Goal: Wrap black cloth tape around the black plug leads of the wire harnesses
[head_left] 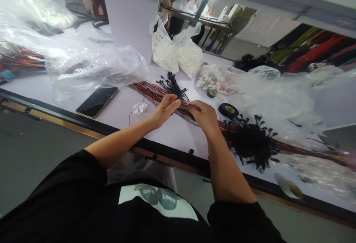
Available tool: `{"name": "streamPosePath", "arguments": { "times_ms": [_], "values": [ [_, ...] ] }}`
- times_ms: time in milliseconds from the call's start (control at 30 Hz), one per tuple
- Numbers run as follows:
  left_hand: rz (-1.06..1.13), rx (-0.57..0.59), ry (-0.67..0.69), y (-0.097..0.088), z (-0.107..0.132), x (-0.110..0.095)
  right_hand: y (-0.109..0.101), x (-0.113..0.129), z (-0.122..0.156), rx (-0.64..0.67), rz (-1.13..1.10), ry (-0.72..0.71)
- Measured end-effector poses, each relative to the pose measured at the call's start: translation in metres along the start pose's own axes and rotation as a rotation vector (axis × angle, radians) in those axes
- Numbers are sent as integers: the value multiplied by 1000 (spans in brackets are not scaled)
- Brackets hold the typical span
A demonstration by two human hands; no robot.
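Observation:
My left hand (166, 110) is pinched closed over a bundle of coloured wires (147, 92), a small black connector at its fingertips. Close beside it, my right hand (204, 116) has thumb and forefinger pressed together above the same bundle; what they grip is too small to make out. Just beyond the hands lies a bunch of black connectors on leads (172, 83). A larger pile of black connectors (249, 141) sits right of my right forearm, over more wires. A roll of black tape (228, 110) lies beyond my right wrist.
A phone (97, 102) and a crumpled white scrap (141, 108) lie to the left. Bags of white parts (189, 59) stand at the back, with loose plastic bags (94, 65) on either side. A tape roll (289, 186) sits near the table's front edge (172, 152).

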State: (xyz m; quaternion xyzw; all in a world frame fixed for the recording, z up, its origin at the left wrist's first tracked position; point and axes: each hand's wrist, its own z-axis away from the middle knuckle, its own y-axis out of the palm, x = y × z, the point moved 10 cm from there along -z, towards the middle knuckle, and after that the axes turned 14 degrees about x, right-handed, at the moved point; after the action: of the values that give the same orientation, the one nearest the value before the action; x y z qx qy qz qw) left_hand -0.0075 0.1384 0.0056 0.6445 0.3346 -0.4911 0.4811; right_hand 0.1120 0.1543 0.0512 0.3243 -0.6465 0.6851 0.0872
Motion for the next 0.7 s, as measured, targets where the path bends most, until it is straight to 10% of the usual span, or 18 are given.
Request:
{"name": "streamPosePath", "arguments": {
  "times_ms": [333, 700],
  "values": [
    [-60, 90, 87, 5, -5, 3, 12, 20, 6, 39, -33, -79],
    [-723, 67, 394, 12, 7, -24, 16, 17, 4, 57, 135, -10]
  ]
}}
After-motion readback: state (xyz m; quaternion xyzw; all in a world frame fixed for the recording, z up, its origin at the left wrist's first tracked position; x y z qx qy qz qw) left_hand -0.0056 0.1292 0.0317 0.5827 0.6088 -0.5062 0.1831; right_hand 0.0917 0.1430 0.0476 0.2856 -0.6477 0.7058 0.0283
